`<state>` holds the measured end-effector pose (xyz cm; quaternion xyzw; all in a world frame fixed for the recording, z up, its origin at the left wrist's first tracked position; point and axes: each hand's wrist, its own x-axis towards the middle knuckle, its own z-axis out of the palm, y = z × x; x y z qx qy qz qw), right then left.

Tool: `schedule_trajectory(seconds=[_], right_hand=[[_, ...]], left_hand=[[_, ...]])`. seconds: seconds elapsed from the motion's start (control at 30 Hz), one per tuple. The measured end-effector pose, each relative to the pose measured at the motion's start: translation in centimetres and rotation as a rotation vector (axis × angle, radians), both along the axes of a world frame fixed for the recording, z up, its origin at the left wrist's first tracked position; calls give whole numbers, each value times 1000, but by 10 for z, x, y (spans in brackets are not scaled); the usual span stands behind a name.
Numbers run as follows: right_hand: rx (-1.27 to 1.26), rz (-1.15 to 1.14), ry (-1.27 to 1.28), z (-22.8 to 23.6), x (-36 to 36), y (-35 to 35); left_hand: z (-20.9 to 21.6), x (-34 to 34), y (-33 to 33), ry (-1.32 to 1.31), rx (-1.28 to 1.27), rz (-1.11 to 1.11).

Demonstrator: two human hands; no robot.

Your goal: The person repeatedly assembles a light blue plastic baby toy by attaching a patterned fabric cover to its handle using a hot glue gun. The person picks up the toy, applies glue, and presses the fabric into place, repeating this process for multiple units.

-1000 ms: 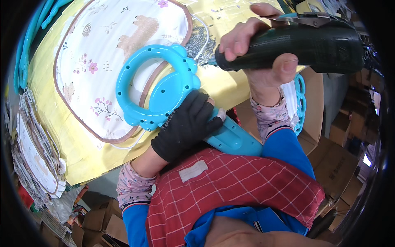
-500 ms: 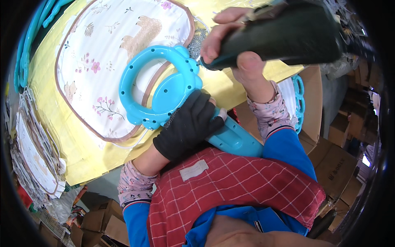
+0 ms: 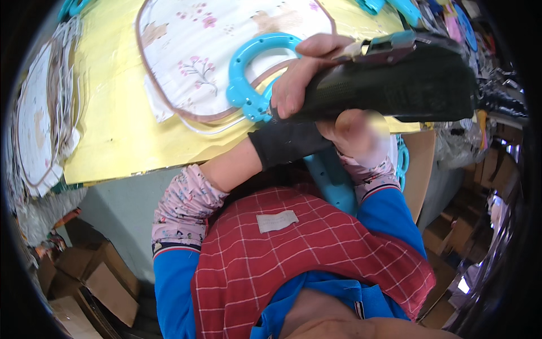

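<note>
My right hand is wrapped round a black electric screwdriver with a metal clip on its side. The tool lies nearly level, its tip down by the lower left knobs of a turquoise plastic part. This part has a ring with screw holes and a long handle toward my apron. My left hand, in a black glove, lies across the part below the tool. Its fingers are hidden behind my right hand. Under the ring lies a white fabric panel with brown edging and a floral and animal print.
Yellow sheeting covers the table. A stack of similar printed panels stands at its left. More turquoise parts lie at the far right. Right of me is a cardboard box; other cartons are on the lower left.
The view has shifted, so the table sits further up. The screwdriver tip has gone from the ring's right-hand knobs to its lower left ones. My right hand now covers my left fingers.
</note>
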<state>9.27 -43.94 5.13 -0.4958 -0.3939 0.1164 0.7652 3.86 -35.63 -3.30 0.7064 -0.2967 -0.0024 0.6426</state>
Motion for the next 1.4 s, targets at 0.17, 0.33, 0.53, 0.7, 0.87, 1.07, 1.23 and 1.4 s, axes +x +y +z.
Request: schedule_trajectory(seconds=[0.17,0.33,0.53,0.7,0.87,1.07,1.23,1.4], right_hand=[[-38,115,188,-7,-10,10],[-21,125,113,-12,-11,14],[-71,137,94,-12,-12,17],[-218,67,46,-13,-12,16],[-161,170,-32,-36,13,32],[-81,71,111,-4,7,14],[-88,-576,8,13,76,-84],[-353,-1106,302,-17,147,-186]], left_hand=[[-41,4,-15,-1,-281,79],[-36,3,-11,-37,-335,80],[-35,1,-7,-12,-322,43],[-34,0,-5,15,-311,-18],[-31,0,2,80,-266,-98],[-51,-8,-5,-559,544,113],[-14,-34,45,-568,321,230],[-31,-48,144,128,-3,1191]])
